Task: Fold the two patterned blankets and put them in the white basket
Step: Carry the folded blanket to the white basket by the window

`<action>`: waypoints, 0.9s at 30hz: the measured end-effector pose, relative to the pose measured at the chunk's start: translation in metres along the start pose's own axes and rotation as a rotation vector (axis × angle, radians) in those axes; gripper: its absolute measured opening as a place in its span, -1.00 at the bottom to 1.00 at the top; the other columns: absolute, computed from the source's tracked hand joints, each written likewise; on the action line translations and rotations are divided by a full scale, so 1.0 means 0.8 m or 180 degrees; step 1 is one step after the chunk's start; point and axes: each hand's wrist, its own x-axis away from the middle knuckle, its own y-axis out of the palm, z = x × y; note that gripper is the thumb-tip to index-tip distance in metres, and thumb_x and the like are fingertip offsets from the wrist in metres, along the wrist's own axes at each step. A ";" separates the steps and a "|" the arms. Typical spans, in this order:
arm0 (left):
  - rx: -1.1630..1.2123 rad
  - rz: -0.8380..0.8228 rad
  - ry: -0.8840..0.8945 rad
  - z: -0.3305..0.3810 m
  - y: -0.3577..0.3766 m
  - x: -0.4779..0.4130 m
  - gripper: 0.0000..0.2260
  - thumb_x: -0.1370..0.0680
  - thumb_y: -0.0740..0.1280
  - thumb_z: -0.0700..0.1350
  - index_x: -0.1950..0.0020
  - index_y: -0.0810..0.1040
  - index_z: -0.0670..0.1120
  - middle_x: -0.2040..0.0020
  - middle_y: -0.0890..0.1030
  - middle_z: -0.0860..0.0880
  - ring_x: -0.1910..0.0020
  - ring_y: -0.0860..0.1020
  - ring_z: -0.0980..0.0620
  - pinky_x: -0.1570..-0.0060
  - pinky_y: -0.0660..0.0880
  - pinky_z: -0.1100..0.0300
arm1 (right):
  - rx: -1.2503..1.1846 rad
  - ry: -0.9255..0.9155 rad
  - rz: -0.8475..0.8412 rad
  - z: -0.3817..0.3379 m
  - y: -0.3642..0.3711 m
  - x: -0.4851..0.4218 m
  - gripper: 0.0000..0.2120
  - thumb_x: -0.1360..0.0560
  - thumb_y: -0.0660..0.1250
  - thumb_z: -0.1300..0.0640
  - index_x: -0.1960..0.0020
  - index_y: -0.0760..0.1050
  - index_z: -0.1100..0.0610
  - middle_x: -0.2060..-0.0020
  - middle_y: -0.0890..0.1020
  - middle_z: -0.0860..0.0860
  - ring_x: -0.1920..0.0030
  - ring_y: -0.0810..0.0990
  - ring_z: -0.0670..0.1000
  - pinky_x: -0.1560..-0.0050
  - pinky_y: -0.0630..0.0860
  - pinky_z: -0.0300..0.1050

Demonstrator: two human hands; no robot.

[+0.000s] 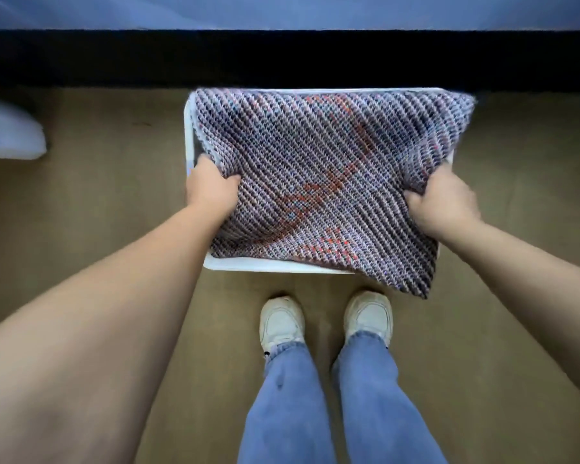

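A folded patterned blanket (318, 182), purple-grey knit with orange marks, lies over the white basket (265, 265) on the floor and covers nearly all of it. My left hand (211, 187) grips the blanket's left edge. My right hand (442, 202) grips its right edge, where the cloth bunches up. The blanket's near right corner hangs over the basket's front rim. The basket's inside is hidden, so I cannot tell whether a second blanket lies below.
The basket stands on a brown floor just in front of a bed with a dark base (282, 58) and blue cover (282, 11). My feet in white shoes (282, 323) are close behind the basket. A pale blue object (10, 132) lies at the left.
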 end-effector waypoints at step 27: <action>-0.2676 -0.0903 0.1322 -0.066 0.112 -0.033 0.29 -0.05 0.18 0.62 -0.31 -0.64 0.03 -0.43 -0.43 -0.29 -0.45 -0.36 -0.26 -0.39 -0.32 -0.11 | 0.2300 -0.1701 -0.0403 0.004 0.119 -0.064 0.28 -0.20 0.35 -0.44 -0.36 -0.61 -0.06 -0.46 -0.39 0.21 -0.47 -0.34 0.27 -0.46 -0.11 0.21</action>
